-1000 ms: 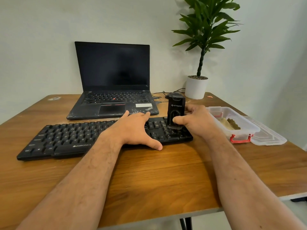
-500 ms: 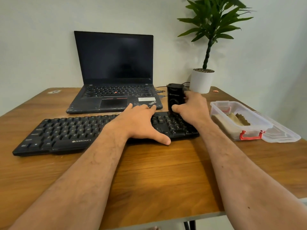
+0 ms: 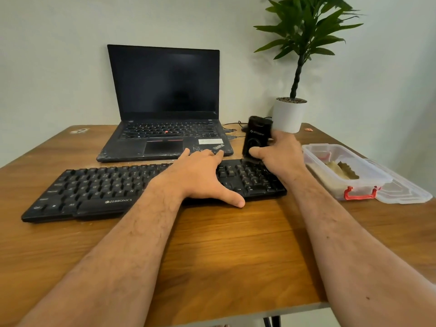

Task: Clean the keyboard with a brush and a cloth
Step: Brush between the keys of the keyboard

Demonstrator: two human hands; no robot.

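The left hand (image 3: 200,178) lies flat and spread on the keyboard (image 3: 99,192), likely pinning it to the bench (image 3: 236,256) so brushing cannot push it around. The right hand (image 3: 280,156) is clamped around the black brush (image 3: 256,138), upright over the keyboard's far right keys. A cloth (image 3: 339,169) waits in the plastic box (image 3: 368,185) nearby.

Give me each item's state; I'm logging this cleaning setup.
Black laptop: open, screen dark.
Black keyboard: flat, pinned by left hand.
Black brush block: gripped by right hand, over the keyboard's right end.
Clear plastic box: open, lid beside it.
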